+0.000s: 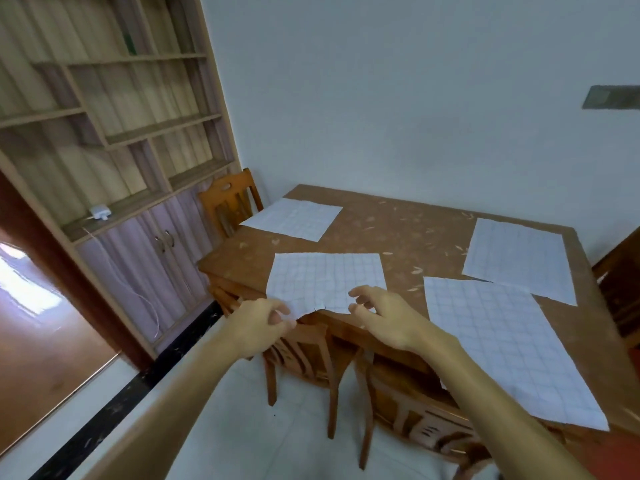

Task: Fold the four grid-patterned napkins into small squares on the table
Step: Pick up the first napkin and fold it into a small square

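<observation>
support: brown table [398, 233] | on it: four unfolded grid napkins [329, 275]

Head-worn view — angled down, table [398, 230] near

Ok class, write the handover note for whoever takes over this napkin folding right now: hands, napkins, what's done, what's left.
Left hand: pinches the near corner of the near-left napkin at the table edge.
Right hand: open, fingers loosely curled over that napkin's near edge, holding nothing.
Napkins: all four lie flat on the table: the near-left one, far-left napkin, far-right napkin, near-right napkin.
Done: no fold made yet.
Left: fold all four into small squares, probably starting with the pinched one.
</observation>
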Motion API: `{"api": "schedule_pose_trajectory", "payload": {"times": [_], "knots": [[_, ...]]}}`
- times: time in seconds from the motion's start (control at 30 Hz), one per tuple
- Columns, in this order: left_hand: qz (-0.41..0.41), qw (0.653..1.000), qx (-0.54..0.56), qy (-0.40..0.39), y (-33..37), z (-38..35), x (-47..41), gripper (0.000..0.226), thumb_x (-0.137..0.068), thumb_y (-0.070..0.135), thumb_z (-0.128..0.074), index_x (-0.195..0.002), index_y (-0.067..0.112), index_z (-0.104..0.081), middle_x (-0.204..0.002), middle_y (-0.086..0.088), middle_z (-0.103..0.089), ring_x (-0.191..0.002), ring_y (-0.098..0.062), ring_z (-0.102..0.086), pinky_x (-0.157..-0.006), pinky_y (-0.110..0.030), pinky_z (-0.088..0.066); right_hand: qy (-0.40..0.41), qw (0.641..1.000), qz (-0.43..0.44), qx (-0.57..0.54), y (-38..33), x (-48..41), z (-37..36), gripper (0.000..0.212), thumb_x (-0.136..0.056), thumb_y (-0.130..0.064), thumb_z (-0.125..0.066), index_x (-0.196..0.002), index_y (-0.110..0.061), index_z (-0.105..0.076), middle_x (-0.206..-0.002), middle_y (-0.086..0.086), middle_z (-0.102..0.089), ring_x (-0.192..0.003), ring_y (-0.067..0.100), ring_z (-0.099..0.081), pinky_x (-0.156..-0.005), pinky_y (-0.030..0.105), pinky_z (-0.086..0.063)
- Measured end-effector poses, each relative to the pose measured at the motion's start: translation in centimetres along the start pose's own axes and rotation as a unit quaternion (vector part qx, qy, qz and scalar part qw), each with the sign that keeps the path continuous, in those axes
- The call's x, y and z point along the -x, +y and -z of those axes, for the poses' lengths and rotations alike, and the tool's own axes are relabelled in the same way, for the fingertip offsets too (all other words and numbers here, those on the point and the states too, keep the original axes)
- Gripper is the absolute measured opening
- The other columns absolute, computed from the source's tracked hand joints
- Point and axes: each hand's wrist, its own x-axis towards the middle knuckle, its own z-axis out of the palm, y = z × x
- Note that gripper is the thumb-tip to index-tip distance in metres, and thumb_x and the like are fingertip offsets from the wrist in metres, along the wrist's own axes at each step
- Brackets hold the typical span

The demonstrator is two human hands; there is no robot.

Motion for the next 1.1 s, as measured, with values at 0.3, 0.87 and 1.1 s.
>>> {"api": "schedule_pose_trajectory", "payload": {"times": [0.3,0.87,1.1], "knots": [[-0.015,0.999,0.014,-0.027,-9.8,4.3,-11.6,0.038,-0.093,0.048,-0.064,-0.123,0.025,-0.067,-0.116,0.003,-0.070,-0.103,-0.012,-0.065,-0.093,-0.034,-0.055,-0.001,0.999,-0.044,0.000,-3.1,-12.5,-5.1,0.045,-0.102,-0.041,-0.043,-0.142,-0.023,-0.048,-0.139,0.001,-0.056,-0.121,0.015,-0.056,-0.099,0.029,-0.046],[-0.035,0.983,0.052,-0.175,-19.5,1.6,-27.7,0.037,-0.095,0.043,-0.064,-0.125,0.023,-0.066,-0.123,0.002,-0.068,-0.109,-0.014,-0.064,-0.094,-0.035,-0.055,-0.052,0.985,-0.162,-0.035,-1.0,-28.4,-14.4,0.037,-0.103,-0.032,-0.045,-0.140,-0.027,-0.048,-0.138,0.001,-0.056,-0.117,0.014,-0.056,-0.097,0.026,-0.047],[0.004,0.972,0.041,-0.230,-22.5,-2.3,-34.1,0.035,-0.094,0.044,-0.063,-0.123,0.025,-0.066,-0.117,0.005,-0.069,-0.101,-0.013,-0.068,-0.089,-0.035,-0.059,-0.112,0.973,-0.191,-0.068,3.1,-33.8,-18.8,0.035,-0.101,-0.022,-0.049,-0.135,-0.031,-0.053,-0.136,-0.002,-0.056,-0.112,0.013,-0.058,-0.099,0.029,-0.051]]}}
